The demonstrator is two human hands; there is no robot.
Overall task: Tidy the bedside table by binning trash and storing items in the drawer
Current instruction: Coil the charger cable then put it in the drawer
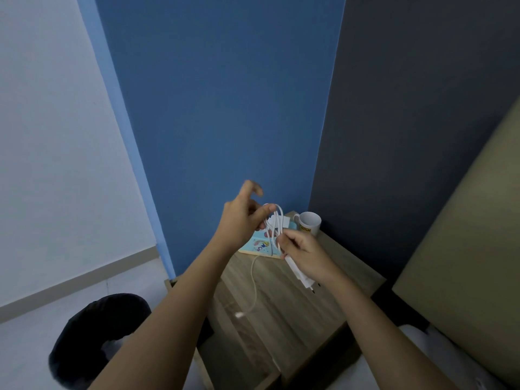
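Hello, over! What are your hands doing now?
Left hand looping white charger cable. Right hand gripping charger plug. Cable tail dangling over bedside table. Mug at back, clear.

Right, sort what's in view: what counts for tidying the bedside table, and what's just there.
Part of the job:
- white cable, looped between left hand and right hand
- charger plug in the right hand
- mug
- cartoon box
- bedside table
- black bin on the floor

Just there:
- blue wall
- bed
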